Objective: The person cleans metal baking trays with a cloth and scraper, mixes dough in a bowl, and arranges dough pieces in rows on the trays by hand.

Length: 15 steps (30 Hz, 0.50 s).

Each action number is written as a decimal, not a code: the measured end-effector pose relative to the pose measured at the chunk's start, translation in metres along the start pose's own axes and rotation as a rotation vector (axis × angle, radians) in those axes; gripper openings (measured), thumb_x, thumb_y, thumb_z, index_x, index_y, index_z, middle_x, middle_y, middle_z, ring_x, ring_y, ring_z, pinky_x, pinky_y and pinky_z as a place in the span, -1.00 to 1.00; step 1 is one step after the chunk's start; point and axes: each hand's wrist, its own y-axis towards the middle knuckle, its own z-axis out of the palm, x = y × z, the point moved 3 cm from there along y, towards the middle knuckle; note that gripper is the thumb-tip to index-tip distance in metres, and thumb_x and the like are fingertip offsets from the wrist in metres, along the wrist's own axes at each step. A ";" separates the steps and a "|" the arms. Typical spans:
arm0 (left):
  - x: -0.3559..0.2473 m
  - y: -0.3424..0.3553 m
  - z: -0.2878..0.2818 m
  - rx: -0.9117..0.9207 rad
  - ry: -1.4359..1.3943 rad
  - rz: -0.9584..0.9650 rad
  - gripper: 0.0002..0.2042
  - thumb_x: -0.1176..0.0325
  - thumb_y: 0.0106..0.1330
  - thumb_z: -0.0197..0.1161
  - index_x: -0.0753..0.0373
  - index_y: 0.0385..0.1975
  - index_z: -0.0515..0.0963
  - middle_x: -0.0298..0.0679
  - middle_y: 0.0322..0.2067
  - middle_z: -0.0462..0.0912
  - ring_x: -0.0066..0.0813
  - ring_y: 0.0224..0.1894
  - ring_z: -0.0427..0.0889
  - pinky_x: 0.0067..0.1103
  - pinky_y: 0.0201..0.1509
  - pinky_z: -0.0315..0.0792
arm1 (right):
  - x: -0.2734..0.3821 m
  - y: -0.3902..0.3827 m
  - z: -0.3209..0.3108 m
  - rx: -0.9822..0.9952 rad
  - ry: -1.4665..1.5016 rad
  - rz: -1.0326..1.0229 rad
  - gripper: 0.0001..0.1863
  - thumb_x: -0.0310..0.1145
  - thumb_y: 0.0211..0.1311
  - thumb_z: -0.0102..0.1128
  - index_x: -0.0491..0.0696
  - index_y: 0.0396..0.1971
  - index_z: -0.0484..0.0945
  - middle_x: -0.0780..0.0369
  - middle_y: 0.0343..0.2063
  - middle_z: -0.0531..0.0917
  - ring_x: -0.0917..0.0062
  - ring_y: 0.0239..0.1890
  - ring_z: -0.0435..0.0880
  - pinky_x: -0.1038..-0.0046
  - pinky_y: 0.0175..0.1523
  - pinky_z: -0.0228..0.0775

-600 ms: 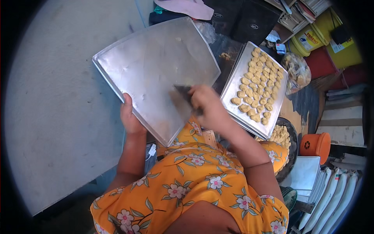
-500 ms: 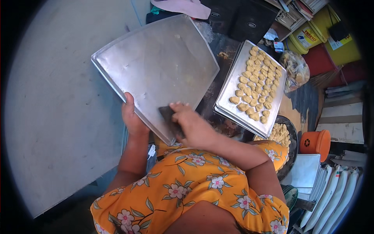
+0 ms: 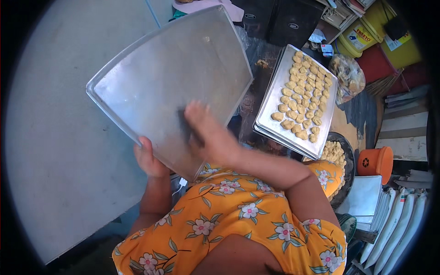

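Observation:
A large empty metal tray (image 3: 156, 78) is tilted up in front of me. My left hand (image 3: 149, 160) grips its near lower edge, thumb on top. My right hand (image 3: 208, 135), blurred by motion, presses a small dark flat piece (image 3: 184, 128) against the tray's lower surface. What the piece is made of cannot be made out. To the right lies a second metal tray (image 3: 265, 123) carrying rows of pale yellow dough pieces (image 3: 302, 96).
A dark bowl (image 3: 347, 158) with more dough pieces sits below the filled tray. An orange bucket (image 3: 376, 161), yellow buckets (image 3: 362, 32), a plastic bag (image 3: 348, 75) and stacked white sheets (image 3: 366, 197) crowd the right side. A grey floor (image 3: 55, 151) spreads to the left.
The empty tray has come closer and fills more of the view. My right hand has slid down and left across it with the dark piece. My left hand keeps its grip.

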 end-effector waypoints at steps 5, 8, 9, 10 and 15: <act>0.003 0.012 0.018 -0.166 -0.211 -0.073 -0.32 -0.09 0.44 0.02 0.56 0.16 0.30 0.01 0.02 0.52 -0.20 0.03 0.57 -0.36 0.11 0.45 | -0.029 -0.008 -0.004 -0.148 0.001 0.132 -0.34 -0.07 0.31 0.14 -0.21 0.25 0.31 -0.11 0.22 0.39 0.01 0.30 0.34 0.14 0.41 0.13; 0.005 0.007 0.013 -0.180 -0.273 -0.090 -0.33 -0.07 0.44 0.03 0.56 0.15 0.32 0.00 0.01 0.53 -0.21 0.02 0.57 -0.35 0.11 0.44 | -0.124 0.045 -0.047 -0.226 0.059 0.609 -0.37 -0.11 0.34 0.10 -0.26 0.24 0.31 -0.12 0.18 0.41 0.00 0.24 0.40 0.22 0.34 0.23; 0.007 0.006 0.008 -0.141 -0.238 -0.093 -0.35 -0.05 0.44 0.04 0.55 0.15 0.32 -0.01 0.01 0.53 -0.22 0.02 0.57 -0.34 0.12 0.44 | -0.117 0.043 -0.040 -0.223 0.060 0.605 -0.37 -0.11 0.34 0.10 -0.26 0.24 0.31 -0.12 0.18 0.41 0.00 0.24 0.40 0.22 0.34 0.23; 0.008 0.007 0.010 -0.142 -0.241 -0.080 -0.35 -0.05 0.44 0.04 0.55 0.15 0.32 -0.01 0.01 0.53 -0.22 0.02 0.57 -0.34 0.12 0.44 | -0.098 0.043 -0.028 -0.200 0.053 0.494 -0.35 -0.05 0.35 0.08 -0.24 0.25 0.31 -0.12 0.20 0.39 0.03 0.26 0.38 0.21 0.36 0.20; 0.022 -0.002 0.003 0.018 -0.122 -0.004 -0.41 0.03 0.49 -0.03 0.49 0.23 0.27 -0.01 0.12 0.47 -0.21 0.10 0.53 -0.36 0.18 0.41 | 0.002 0.058 -0.003 -0.194 0.077 -0.010 -0.32 -0.02 0.36 0.07 -0.22 0.28 0.27 -0.16 0.25 0.32 0.01 0.34 0.27 0.20 0.39 0.14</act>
